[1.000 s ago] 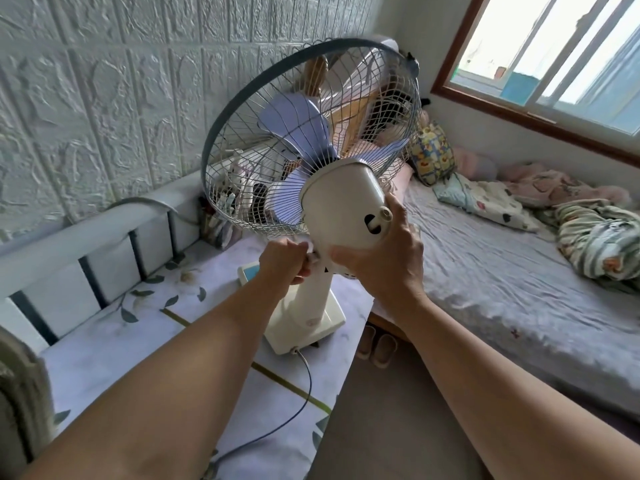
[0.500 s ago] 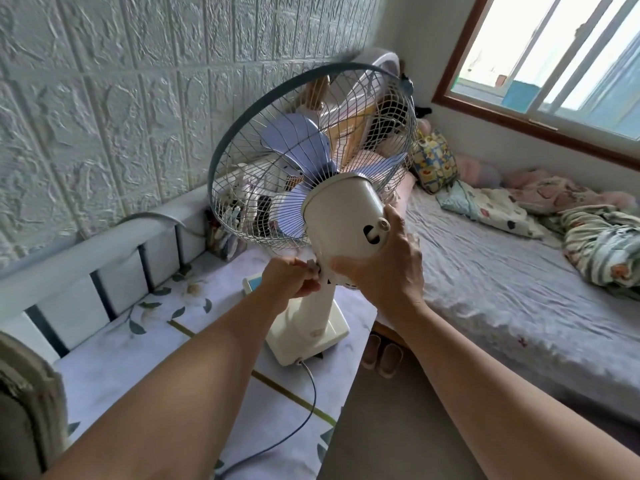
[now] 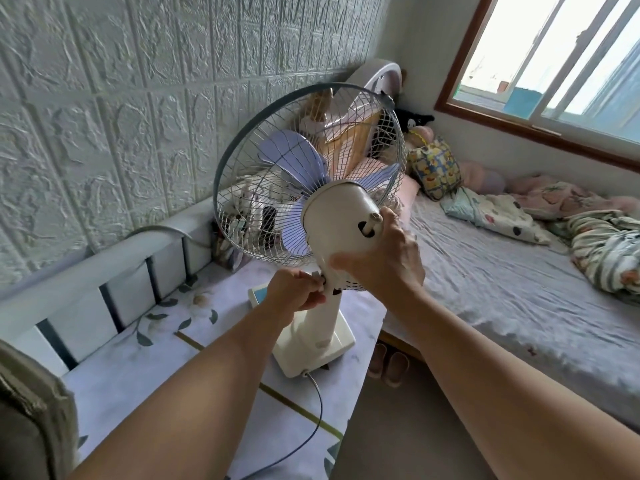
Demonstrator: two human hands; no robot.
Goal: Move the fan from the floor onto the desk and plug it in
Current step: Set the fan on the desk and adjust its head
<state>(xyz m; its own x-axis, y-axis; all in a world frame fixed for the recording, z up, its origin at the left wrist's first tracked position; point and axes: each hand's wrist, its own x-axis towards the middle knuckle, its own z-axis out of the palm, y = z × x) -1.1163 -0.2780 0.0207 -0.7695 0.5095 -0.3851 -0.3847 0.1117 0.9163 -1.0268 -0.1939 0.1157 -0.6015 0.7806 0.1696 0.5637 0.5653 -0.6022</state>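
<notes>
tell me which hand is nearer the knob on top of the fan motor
Right. The right hand wraps the motor housing, fingertips beside the knob. The left hand sits lower, at the fan neck.

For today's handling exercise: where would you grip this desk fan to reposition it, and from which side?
Probably the cream neck below the motor housing, from behind: it is narrow and bare, while the wire cage covers the front. The base already sits on the desk.

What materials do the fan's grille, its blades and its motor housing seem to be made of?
Grille: thin metal wire, silvery and glinting, probably plated steel.
Blades: likely plastic, pale lilac, slightly translucent.
Motor housing: cream moulded plastic, smooth with a soft sheen.
</notes>
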